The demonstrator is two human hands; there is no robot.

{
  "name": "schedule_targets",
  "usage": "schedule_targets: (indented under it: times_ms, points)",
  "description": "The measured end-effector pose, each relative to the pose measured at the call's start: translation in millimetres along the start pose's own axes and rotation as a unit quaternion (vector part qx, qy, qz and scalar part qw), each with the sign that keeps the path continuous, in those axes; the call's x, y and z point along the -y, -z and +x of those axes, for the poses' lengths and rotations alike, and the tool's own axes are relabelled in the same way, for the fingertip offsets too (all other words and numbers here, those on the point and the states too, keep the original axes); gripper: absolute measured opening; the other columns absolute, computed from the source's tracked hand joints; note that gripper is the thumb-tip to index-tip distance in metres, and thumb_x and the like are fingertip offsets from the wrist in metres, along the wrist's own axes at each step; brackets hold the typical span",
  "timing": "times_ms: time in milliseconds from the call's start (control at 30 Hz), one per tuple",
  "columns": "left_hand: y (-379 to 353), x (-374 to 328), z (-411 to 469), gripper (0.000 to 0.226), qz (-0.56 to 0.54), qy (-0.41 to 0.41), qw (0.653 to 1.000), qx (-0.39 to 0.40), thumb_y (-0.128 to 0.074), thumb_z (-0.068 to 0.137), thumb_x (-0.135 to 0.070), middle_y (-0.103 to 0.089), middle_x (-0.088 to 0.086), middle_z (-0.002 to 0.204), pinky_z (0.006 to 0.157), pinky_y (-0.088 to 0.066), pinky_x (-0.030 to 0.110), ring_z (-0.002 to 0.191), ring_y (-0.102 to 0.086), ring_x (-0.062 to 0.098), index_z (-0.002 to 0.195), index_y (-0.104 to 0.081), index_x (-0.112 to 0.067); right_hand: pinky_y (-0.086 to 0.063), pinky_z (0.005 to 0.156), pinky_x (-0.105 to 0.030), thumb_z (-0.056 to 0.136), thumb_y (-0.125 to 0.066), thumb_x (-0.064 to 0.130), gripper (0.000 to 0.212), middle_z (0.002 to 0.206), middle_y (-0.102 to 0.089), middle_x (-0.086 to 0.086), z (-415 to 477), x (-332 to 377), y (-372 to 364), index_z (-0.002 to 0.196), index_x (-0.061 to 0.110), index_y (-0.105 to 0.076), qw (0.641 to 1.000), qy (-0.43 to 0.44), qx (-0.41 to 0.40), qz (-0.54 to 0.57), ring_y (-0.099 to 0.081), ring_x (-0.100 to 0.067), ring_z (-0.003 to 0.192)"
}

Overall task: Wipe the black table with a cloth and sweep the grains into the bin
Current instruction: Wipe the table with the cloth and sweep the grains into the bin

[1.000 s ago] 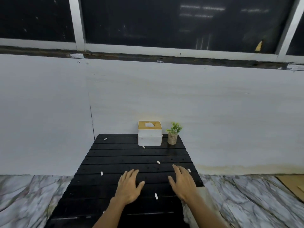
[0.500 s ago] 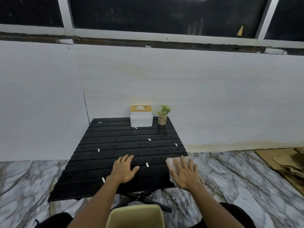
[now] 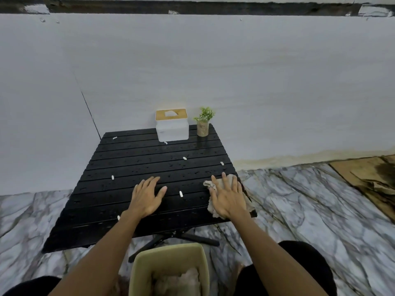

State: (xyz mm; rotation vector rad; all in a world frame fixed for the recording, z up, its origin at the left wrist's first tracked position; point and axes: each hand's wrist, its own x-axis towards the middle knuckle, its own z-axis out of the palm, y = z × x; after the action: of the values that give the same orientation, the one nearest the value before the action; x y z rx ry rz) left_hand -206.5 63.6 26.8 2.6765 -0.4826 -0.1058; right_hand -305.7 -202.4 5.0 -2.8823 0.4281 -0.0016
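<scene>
Black slats make up the bench, speckled with droplets and strewn with white grains. All of these lie beyond the bin, which stands on the floor at the middle of the bench's near edge. The cloth lies beyond and to the right of the bin, at the bench's right edge. The right hand presses it flat with straight, spread fingers and does not grip it. The left hand rests palm-down beyond and left of the bin, fingers likewise straight and holding nothing.

The risks, as I judge them:
- Grains pushed straight off from the cloth's corner would miss the bin and land on the marble floor.
- The gaps between slats could swallow some.
- Wet grains may cling to the cloth.
- A long stroke away from the bin could knock the tissue box or the small plant.
</scene>
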Motion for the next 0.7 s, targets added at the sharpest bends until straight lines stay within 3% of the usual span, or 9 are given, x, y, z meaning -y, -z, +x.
schedule_targets:
  times_ms: [333, 567, 700]
  points:
    - [0.4, 11.6, 38.2, 0.059, -0.012, -0.023, 0.999, -0.041, -0.035, 0.098, -0.053, -0.033, 0.004, 0.156, 0.119, -0.010, 0.048, 0.146, -0.020, 0.027, 0.149, -0.031, -0.023, 0.001, 0.126, -0.044, 0.105, -0.011, 0.050, 0.061, 0.168, 0.003, -0.009, -8.9, 34.0, -10.8, 0.160, 0.027, -0.003, 0.994, 0.107, 0.001, 0.011, 0.010, -0.031, 0.154]
    - [-2.6, 25.6, 46.9, 0.058, 0.013, -0.064, 0.997, -0.051, -0.032, 0.099, -0.053, -0.032, 0.004, 0.156, 0.119, -0.009, 0.049, 0.146, -0.020, 0.027, 0.149, -0.031, -0.023, 0.004, 0.125, -0.046, 0.105, -0.011, 0.048, 0.062, 0.168, 0.007, -0.012, 28.8, 22.6, -7.4, 0.160, 0.025, -0.002, 0.999, -0.033, -0.023, 0.014, 0.012, -0.033, 0.154]
    - [-2.0, 30.7, 51.8, 0.056, 0.022, -0.066, 0.997, -0.044, -0.032, 0.100, -0.051, -0.029, 0.004, 0.157, 0.120, -0.007, 0.048, 0.147, -0.018, 0.026, 0.149, -0.031, -0.023, 0.004, 0.125, -0.045, 0.106, -0.011, 0.045, 0.060, 0.168, 0.006, -0.013, 55.8, 53.9, -9.6, 0.161, 0.021, -0.002, 1.000, 0.017, -0.006, 0.020, 0.011, -0.033, 0.154]
